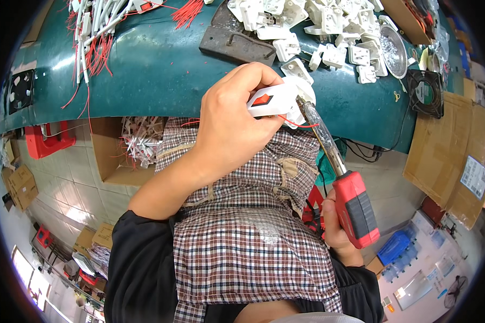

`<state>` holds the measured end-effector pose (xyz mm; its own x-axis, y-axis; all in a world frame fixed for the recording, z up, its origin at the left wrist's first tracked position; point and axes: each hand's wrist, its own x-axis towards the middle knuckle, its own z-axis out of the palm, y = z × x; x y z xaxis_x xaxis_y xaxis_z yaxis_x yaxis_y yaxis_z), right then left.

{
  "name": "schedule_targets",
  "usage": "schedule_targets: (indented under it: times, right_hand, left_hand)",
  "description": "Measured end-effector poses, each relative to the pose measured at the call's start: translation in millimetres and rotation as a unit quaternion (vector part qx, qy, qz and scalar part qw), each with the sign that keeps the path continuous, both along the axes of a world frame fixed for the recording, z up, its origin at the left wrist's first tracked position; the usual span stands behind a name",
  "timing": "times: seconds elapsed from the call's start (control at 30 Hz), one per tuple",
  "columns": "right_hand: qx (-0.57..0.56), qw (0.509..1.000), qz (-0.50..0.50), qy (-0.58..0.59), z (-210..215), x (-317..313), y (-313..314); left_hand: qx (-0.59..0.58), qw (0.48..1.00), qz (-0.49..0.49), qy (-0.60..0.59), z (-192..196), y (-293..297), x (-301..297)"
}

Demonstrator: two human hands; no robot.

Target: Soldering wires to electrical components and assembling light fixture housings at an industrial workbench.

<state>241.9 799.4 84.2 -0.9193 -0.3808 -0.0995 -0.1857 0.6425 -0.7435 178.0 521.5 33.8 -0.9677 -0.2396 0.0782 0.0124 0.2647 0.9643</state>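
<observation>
1. While my left fingers [253, 73] pinch the white plastic case [279, 96], my right fingers [330, 216] are clamped on the soldering iron [357, 210].
2. This case is at the tabletop's [156, 70] near edge, the iron's tip beside it.

From my end of the feed I can make out several markings, but the lettering is too small or blurred to read. The clearest is a white label [473, 176] with rows of fine dark print, stuck on the brown cardboard [436, 145] just off the near right corner of the green worktop [161, 70]. By that same corner I see a round green sticker [428, 96] at the centre of a black fan [418, 89]. Well off the worktop's near edge, toward its left end, a brown carton [103, 235] carries dark print. On the pale wall [412, 312] beyond the cardboard, what looks like a small yellow and orange sign [388, 302] shows.
</observation>
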Motion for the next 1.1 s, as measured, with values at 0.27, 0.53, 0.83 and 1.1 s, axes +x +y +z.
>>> schedule_targets:
  times: [0.27, 0.53, 0.83, 1.1]
  right_hand:
    - [-0.010, 0.996, 0.057, 0.066, 8, -15, -16]
    - [-0.001, 0.999, 0.033, 0.020, 15, -17, -16]
    - [-0.029, 0.993, -0.094, -0.062, 14, 0, 3]
    - [-0.156, 0.984, -0.062, -0.058, 12, -23, -27]
  left_hand:
    - [0.009, 1.000, -0.014, -0.010, 1, -1, -1]
    - [0.013, 1.000, -0.017, -0.016, 1, -1, -1]
    - [0.007, 1.000, -0.014, -0.020, 4, -2, -2]
    - [-0.011, 1.000, -0.014, -0.017, 6, -3, -4]
